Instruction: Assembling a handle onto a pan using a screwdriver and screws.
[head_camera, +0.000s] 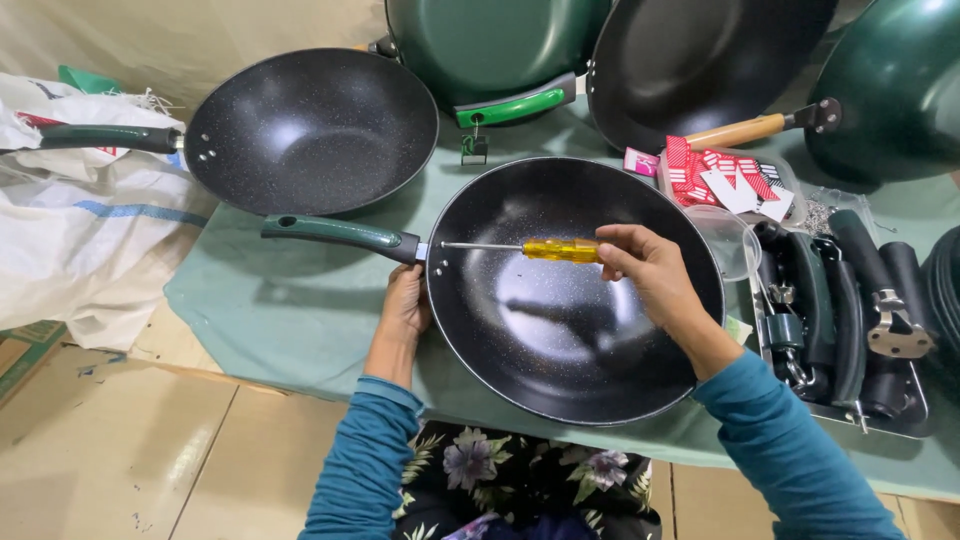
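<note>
A black speckled wok (560, 330) with a dark green handle (335, 233) lies on the green cloth in front of me. My left hand (405, 305) grips the wok's outer rim just below where the handle joins. My right hand (645, 262) holds a screwdriver (520, 248) with a yellow translucent grip, laid level across the inside of the wok. Its metal tip reaches the pan wall at the handle joint.
A second black wok (310, 130) sits at the back left, with more green pans (490, 45) stacked behind. A metal tray of dark loose handles (850, 300) stands at the right, beside a clear tub of red-and-white packets (725, 175). A white sack (70, 230) lies left.
</note>
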